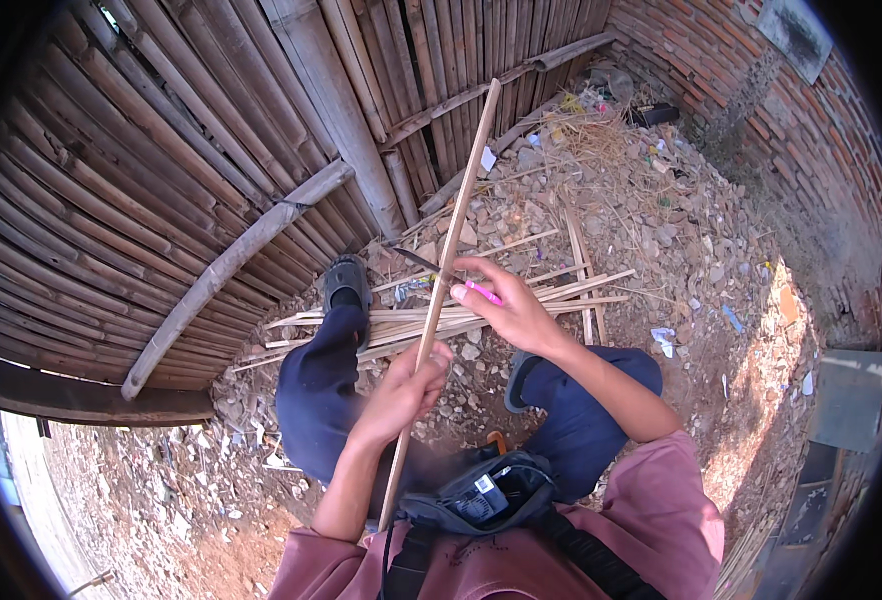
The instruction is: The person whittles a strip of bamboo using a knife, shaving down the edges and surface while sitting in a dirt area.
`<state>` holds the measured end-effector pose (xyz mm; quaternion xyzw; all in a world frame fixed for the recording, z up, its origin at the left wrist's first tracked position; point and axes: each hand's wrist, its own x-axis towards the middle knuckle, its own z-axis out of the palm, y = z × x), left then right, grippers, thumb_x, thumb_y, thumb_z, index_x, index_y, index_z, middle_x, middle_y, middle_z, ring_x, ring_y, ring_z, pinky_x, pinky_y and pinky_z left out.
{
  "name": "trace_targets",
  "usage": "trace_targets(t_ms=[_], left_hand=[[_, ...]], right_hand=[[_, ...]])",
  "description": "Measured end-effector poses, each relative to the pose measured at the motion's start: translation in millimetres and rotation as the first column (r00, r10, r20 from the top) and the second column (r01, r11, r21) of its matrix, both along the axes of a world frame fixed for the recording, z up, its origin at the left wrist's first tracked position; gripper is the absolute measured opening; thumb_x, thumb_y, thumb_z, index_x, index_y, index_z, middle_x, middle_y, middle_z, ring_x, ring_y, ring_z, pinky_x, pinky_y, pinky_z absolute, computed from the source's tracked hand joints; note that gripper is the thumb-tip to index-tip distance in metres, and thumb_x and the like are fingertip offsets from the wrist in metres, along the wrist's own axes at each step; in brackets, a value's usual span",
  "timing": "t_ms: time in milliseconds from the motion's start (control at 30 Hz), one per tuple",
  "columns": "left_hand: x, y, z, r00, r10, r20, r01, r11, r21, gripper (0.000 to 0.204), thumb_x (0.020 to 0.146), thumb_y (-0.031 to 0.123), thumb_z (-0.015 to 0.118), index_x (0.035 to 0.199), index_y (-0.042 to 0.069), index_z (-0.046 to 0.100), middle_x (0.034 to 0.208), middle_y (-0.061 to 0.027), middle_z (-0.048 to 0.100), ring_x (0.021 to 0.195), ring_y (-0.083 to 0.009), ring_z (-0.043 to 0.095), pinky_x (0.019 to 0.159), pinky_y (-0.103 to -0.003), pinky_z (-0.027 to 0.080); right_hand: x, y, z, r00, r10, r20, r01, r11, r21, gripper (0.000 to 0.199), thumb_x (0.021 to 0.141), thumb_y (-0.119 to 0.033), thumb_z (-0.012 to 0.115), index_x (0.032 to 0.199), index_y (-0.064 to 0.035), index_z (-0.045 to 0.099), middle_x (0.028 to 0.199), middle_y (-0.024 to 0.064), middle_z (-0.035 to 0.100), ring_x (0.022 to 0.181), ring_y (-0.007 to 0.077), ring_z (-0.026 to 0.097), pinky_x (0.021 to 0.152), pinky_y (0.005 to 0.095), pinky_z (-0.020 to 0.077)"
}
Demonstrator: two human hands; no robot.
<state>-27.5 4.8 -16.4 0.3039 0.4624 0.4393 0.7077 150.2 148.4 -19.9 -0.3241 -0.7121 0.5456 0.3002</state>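
Observation:
A long, flat bamboo strip [469, 175] slants across the middle of the view, from my waist up toward the bamboo wall. My left hand [413, 388] has its fingers wrapped round the lower part of it. Higher up, my right hand [516, 312] grips a knife with a pink handle [484, 292]. The dark knife blade [417, 260] points up and left and crosses the strip, at or very near its surface. Exact contact is hard to make out. Below my hands, several pale bamboo strips [586, 288] lie in a loose pile on the ground between my feet.
A bamboo slat wall [161, 200] with round poles rises on the left; a brick wall [761, 120] stands at the far right. Stony rubble [661, 290] with litter and straw covers the ground. An open dark bag [481, 492] sits at my waist.

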Motion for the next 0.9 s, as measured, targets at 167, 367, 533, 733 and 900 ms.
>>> trace_targets(t_ms=[167, 367, 533, 733, 900], left_hand=[[5, -10, 5, 0.967, -0.05, -0.248, 0.072, 0.994, 0.083, 0.031, 0.11, 0.03, 0.059, 0.128, 0.005, 0.053, 0.071, 0.005, 0.046, 0.053, -0.0052, 0.043, 0.049, -0.024, 0.035], [-8, -58, -13, 0.972, -0.161, -0.17, 0.165, 0.986, 0.007, 0.029, 0.116, 0.032, 0.048, 0.121, 0.004, 0.056, 0.071, 0.0056, 0.043, 0.054, -0.0055, 0.043, 0.05, -0.023, 0.038], [-10, -80, -9, 0.934, 0.026, -0.356, 0.003, 0.997, 0.081, 0.033, 0.117, 0.033, 0.044, 0.106, 0.005, 0.058, 0.069, 0.0055, 0.041, 0.055, -0.0057, 0.039, 0.05, -0.025, 0.033], [-2, -76, 5, 0.636, 0.212, -0.742, -0.06, 0.972, 0.226, 0.035, 0.114, 0.03, 0.049, 0.104, -0.002, 0.058, 0.067, -0.0173, 0.056, 0.06, -0.0339, 0.055, 0.058, -0.046, 0.04], [12, -67, 1, 0.502, 0.228, -0.834, 0.002, 0.964, 0.265, 0.028, 0.113, 0.022, 0.051, 0.102, -0.003, 0.058, 0.068, -0.0273, 0.059, 0.068, -0.0508, 0.06, 0.061, -0.055, 0.043]], right_hand=[[-1, 11, 4, 0.987, 0.043, -0.153, -0.108, 0.89, -0.442, 0.035, 0.111, -0.038, 0.06, 0.117, -0.004, 0.067, 0.081, -0.005, 0.058, 0.049, -0.001, 0.033, 0.044, 0.0206, 0.0235], [11, 29, 17, 0.959, -0.141, -0.245, 0.033, 0.916, -0.4, 0.037, 0.113, -0.039, 0.055, 0.109, -0.005, 0.068, 0.079, -0.0036, 0.059, 0.048, -0.0025, 0.029, 0.043, 0.0197, 0.0173], [26, 31, 24, 0.991, -0.112, 0.068, 0.082, 0.935, 0.344, 0.016, 0.092, -0.014, 0.065, 0.101, -0.0009, 0.067, 0.077, 0.0078, 0.066, 0.065, 0.0202, 0.064, 0.061, 0.0395, 0.0508], [25, 5, 21, 0.914, -0.152, 0.377, -0.138, 0.757, 0.639, 0.019, 0.09, -0.012, 0.063, 0.107, -0.0041, 0.061, 0.083, 0.0191, 0.073, 0.071, 0.0437, 0.071, 0.065, 0.0537, 0.056], [30, 18, 8, 0.889, -0.254, 0.38, -0.14, 0.64, 0.755, 0.012, 0.092, -0.016, 0.067, 0.1, -0.0091, 0.061, 0.075, 0.013, 0.072, 0.062, 0.0382, 0.07, 0.055, 0.0503, 0.0538]])
